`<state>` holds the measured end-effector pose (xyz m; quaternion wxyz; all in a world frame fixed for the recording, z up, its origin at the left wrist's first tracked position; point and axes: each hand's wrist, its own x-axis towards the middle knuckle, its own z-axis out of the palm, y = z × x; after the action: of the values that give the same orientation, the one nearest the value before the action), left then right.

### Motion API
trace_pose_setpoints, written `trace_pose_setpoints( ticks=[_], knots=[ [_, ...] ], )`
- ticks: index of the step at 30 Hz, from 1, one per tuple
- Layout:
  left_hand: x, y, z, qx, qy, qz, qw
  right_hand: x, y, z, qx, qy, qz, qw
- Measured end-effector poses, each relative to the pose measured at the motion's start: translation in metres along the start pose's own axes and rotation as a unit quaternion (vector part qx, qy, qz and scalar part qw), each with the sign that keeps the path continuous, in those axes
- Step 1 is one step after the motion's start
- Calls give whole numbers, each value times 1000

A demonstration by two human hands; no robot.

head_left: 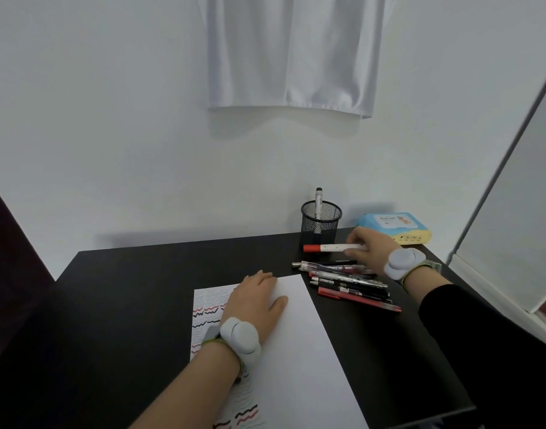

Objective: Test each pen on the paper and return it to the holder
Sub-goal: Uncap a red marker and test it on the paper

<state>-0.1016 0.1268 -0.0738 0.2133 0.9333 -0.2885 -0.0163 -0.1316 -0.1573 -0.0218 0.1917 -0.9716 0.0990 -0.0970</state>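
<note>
On the dark desk [141, 289], near its far right corner, a white marker with a red cap [330, 248] is held level by the right hand [369, 250]. The barrel's right end is enclosed by the curled fingers, while the capped end projects to the left, in front of the black mesh holder [320, 221]. One pen [318, 202] is stood upright in that holder. Just below the right hand, a loose heap of pens [349, 283] is spread on the desk, beside the right edge of the paper [296, 335].

The left hand [259, 300] is laid flat on the paper's upper part, its fingers straight and pressed down, nothing being grasped. Wavy test strokes in black and red are seen down the sheet's left side, partly covered by the left forearm. A pale device is strapped on each wrist. A blue and yellow packet of wipes [395, 226] is placed against the wall behind the right hand, and a white cloth [290, 51] is hung above.
</note>
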Motion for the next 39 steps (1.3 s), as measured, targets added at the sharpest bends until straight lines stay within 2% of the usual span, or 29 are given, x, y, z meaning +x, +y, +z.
trace_pose_setpoints(
  ticks=[4,7,12,19,24,30,33,39],
  knots=[
    [-1,3,-3,-32,5,-18,999,-13,-14,-2,102,88,1,991],
    [-4,3,-5,-83,35,-14,996,-22,-31,-4,171,122,15,978],
    [-5,1,-10,-187,153,-2,971,-35,-58,3,290,106,47,950],
    [-5,-4,-26,-190,178,32,965,-51,-87,14,408,83,46,908],
    [-10,-3,-35,-214,144,41,965,-56,-107,16,495,71,66,863],
    [-20,1,-42,-202,194,44,959,-56,-129,22,616,97,134,770],
    [-23,6,-44,-165,188,52,967,-56,-141,32,646,116,156,739],
    [-33,17,-47,-73,179,74,978,-57,-160,51,586,94,213,776]
  ],
)
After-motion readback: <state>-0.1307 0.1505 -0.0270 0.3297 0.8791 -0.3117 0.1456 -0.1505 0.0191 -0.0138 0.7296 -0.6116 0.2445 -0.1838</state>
